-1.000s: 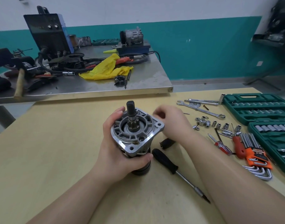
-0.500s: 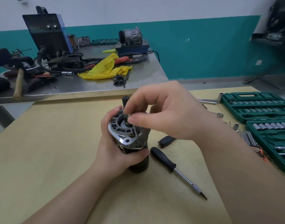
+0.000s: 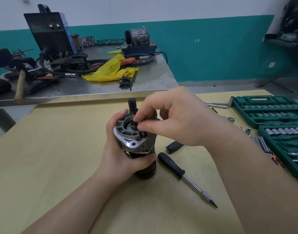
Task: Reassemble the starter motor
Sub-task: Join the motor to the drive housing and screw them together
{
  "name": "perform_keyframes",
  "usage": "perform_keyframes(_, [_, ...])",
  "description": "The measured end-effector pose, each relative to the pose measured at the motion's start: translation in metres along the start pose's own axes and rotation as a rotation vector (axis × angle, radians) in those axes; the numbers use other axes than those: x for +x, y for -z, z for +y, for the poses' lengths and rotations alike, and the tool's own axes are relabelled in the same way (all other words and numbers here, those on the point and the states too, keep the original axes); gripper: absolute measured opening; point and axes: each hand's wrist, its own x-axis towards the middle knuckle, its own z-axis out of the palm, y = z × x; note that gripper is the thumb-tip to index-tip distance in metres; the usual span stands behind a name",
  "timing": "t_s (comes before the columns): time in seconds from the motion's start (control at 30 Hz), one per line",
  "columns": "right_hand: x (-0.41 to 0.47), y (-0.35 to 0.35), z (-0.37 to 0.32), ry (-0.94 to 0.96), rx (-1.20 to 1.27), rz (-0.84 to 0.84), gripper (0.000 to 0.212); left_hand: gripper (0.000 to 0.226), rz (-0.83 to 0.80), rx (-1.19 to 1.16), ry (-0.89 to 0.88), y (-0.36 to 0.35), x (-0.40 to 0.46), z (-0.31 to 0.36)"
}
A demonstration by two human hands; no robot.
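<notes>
At frame centre, the left hand (image 3: 123, 154) grips the upright grey-and-black metal starter motor (image 3: 136, 141) on the pale wooden table (image 3: 43, 166). The right hand (image 3: 175, 119), fingertips pinched at the dark shaft (image 3: 132, 105), hides the flange's right side; what they pinch cannot be told. A black-handled screwdriver (image 3: 182, 174) lies lower right of the motor, green socket cases (image 3: 271, 114) at the right edge.

A black-handled screwdriver (image 3: 182, 173) lies on the near wooden table (image 3: 43, 166), with a small black key fob (image 3: 174, 146) just beyond it and green socket cases (image 3: 269, 110) to the right. On the far steel bench (image 3: 155, 78) sit a yellow rag (image 3: 109, 70), a dark welder box (image 3: 48, 32) and a grey compressor (image 3: 139, 37).
</notes>
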Motion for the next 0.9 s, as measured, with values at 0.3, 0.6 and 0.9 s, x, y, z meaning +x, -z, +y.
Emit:
perform_keyframes(0.3, [0.001,0.007,-0.01,-0.066,-0.089,-0.168,0.006,0.122,-0.005,0.003,-0.005,-0.001,-0.001,-0.003])
perform_keyframes(0.6, [-0.001,0.011,-0.013,-0.071,-0.149,-0.166,0.007,0.117,0.007,-0.023,0.006,-0.002,-0.001,0.002])
perform_keyframes(0.9, [-0.005,0.014,-0.016,-0.004,-0.108,-0.186,0.012,0.124,-0.014,0.002,-0.06,-0.002,-0.004,0.0])
